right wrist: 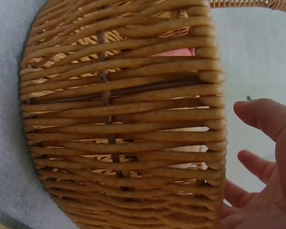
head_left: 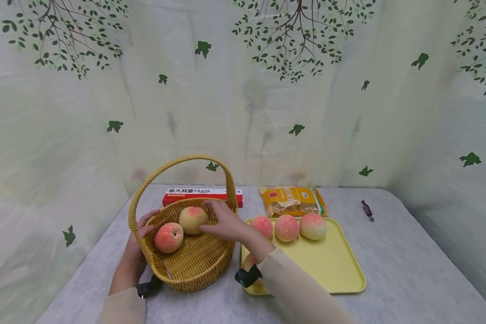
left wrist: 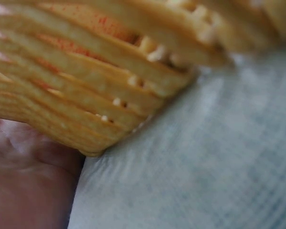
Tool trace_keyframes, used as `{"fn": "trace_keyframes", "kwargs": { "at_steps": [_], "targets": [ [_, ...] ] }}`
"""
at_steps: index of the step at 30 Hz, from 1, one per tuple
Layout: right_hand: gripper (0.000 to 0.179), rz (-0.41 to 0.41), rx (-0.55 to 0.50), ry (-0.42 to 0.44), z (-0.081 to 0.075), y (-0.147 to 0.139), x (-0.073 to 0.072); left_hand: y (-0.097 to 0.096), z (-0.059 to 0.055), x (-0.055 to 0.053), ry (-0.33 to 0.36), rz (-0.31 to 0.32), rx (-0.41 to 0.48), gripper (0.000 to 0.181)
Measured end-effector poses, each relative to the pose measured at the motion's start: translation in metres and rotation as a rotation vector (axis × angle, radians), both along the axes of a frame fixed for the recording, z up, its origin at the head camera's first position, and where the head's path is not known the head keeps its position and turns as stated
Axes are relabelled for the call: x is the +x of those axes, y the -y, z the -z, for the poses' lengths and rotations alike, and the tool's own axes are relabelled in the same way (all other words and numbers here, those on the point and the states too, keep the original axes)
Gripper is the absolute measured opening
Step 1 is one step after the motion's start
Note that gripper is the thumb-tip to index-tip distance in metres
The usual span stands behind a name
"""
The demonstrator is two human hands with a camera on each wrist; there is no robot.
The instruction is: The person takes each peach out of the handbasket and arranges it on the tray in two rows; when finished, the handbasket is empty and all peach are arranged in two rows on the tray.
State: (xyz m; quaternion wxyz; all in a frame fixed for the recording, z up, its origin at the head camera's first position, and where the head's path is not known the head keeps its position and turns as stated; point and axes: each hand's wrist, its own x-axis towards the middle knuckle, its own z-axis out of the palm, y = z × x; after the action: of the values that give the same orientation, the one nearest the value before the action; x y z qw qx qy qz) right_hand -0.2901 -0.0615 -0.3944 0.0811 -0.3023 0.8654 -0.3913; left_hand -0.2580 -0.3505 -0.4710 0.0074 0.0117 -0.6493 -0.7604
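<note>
A wicker basket [head_left: 202,265] with a tall arched handle stands left of the middle of the table. Inside lie two peaches, a redder one [head_left: 168,237] and a paler one [head_left: 192,220]. My left hand [head_left: 139,238] holds the basket's left side, fingers over the rim; its palm shows beside the weave in the left wrist view. Over the basket's right rim reaches my right hand [head_left: 227,220], thumb and fingers spread close beside the paler peach. The right wrist view shows those fingers apart, past the rim, with nothing between them.
On the right is a yellow tray [head_left: 328,265] with peaches [head_left: 286,228] along its back edge and another partly hidden under my right wrist. Behind stand a red-and-white pasta box [head_left: 178,196] and an orange food packet [head_left: 293,201]. A small dark object [head_left: 367,210] lies far right.
</note>
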Motion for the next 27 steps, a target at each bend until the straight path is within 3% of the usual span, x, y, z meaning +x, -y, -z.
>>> {"fn": "trace_keyframes", "kwargs": {
  "at_steps": [14,27],
  "targets": [
    [0.066,0.012,0.049,0.0,0.004,0.012,-0.009,-0.003,0.001,0.001,0.004,0.002,-0.016,0.047],
    [0.063,-0.011,0.079,0.003,0.006,0.019,-0.017,-0.008,-0.012,0.009,0.001,0.011,0.008,0.046]
  ]
}}
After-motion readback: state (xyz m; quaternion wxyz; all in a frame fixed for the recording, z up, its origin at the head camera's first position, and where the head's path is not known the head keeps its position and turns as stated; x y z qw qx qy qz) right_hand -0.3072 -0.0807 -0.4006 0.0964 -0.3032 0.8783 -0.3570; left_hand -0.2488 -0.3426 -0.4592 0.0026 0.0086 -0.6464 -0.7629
